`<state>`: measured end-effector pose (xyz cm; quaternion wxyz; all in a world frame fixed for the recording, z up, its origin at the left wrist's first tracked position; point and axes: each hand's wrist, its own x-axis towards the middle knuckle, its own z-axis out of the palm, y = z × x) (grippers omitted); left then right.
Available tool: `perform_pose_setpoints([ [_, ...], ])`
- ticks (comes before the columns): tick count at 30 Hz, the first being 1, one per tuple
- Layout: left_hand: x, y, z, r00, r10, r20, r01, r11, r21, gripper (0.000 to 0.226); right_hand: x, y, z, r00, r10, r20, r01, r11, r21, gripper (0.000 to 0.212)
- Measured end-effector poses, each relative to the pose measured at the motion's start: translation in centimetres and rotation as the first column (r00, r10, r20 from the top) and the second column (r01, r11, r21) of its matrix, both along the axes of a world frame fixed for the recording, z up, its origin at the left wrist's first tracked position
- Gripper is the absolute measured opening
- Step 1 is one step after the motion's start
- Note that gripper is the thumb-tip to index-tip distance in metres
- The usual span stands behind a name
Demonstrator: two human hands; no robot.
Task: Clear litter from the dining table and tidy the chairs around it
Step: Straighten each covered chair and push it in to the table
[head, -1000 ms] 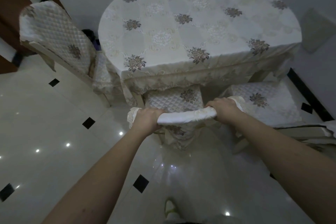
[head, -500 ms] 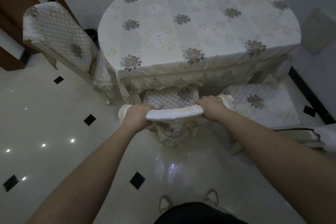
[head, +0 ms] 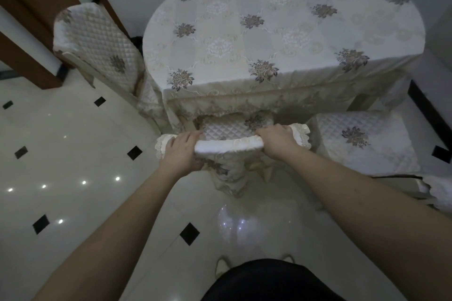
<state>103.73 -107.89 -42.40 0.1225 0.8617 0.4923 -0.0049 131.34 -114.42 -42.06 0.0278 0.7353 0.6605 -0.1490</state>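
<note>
Head view: the left hand (head: 182, 151) and right hand (head: 277, 140) are both clamped on the top rail of the cream quilted-cover chair (head: 230, 145). Its seat sits partly under the near edge of the oval dining table with floral cream cloth (head: 281, 39)

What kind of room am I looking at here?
Most likely a home dining room. A table under a floral embroidered cloth has chairs with matching quilted covers set round it, one at its left end. The floor is glossy pale tile with small black diamond insets.
</note>
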Motion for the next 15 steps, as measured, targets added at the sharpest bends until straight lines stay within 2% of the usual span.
perform_pose_setpoints([
  [3, 2.4, -3.8, 0.2, 0.991, -0.128, -0.036, 0.130, 0.990, 0.049, 0.099, 0.0, -0.1, -0.1, 1.000, -0.003, 0.005, 0.003, 1.000, 0.015, 0.042],
  [7, 5.4, -5.8, -0.3, 1.000, -0.001, 0.030, -0.003, 0.993, 0.122, 0.077, -0.2, -0.4, -0.5, 1.000, -0.014, 0.000, 0.014, 0.999, 0.048, 0.043],
  [11, 5.1, -5.3, -1.3, 0.995, 0.027, 0.100, -0.052, 0.967, 0.251, 0.049, -0.7, -0.9, -0.8, 0.999, -0.031, 0.027, 0.028, 0.995, 0.091, 0.039],
  [15, 5.1, -4.8, -0.3, 0.999, 0.048, 0.007, -0.049, 0.975, 0.216, 0.045, -1.3, -0.9, -0.1, 0.998, -0.041, 0.043, 0.039, 0.998, 0.058, 0.034],
])
